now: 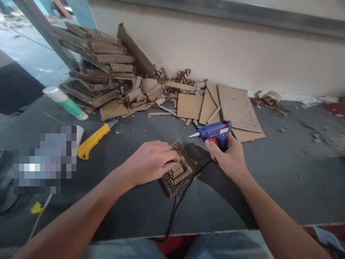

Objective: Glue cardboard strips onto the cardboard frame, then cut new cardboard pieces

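Observation:
My right hand (229,154) is wrapped round the handle of a blue glue gun (215,131), whose metal nozzle points left above the table. A black cord runs from it down to the table's front edge. Left of the gun lies a square piece built of corrugated cardboard strips (185,176), with stepped layers round a small flat centre. My left hand (157,158) rests over its upper left part, fingers curled and closed at the centre; whatever its fingertips pinch, if anything, is hidden.
Stacked corrugated cardboard (107,57) stands at the back left, beside curled scraps (148,90). Flat sheets (237,108) lie behind the glue gun. A yellow cutter (93,142), a white-and-green tube (66,103) and a blurred-out object (48,158) are on the left.

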`<action>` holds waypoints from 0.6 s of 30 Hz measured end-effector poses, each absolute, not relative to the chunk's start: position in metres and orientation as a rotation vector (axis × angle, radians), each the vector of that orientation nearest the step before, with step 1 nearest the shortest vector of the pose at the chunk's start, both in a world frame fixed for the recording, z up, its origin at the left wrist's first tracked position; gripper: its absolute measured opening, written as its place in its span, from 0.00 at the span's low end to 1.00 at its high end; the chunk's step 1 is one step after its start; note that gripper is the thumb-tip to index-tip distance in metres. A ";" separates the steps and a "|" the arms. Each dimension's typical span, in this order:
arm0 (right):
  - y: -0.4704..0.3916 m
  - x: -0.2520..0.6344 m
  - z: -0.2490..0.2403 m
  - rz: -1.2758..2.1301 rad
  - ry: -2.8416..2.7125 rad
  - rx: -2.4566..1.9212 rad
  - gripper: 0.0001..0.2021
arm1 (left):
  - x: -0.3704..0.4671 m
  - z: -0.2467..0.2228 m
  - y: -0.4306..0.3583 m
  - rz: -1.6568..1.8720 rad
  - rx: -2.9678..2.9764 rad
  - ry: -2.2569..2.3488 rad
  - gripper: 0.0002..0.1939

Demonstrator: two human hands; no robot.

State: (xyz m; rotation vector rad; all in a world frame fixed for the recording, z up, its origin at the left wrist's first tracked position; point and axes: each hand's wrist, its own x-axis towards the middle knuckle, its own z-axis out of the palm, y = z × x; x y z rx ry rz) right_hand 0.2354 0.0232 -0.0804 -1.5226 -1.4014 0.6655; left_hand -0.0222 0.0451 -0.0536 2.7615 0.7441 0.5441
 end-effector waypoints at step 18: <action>0.019 0.231 -0.071 0.612 -1.423 -1.579 0.13 | -0.022 -0.050 0.048 0.305 2.463 0.778 0.05</action>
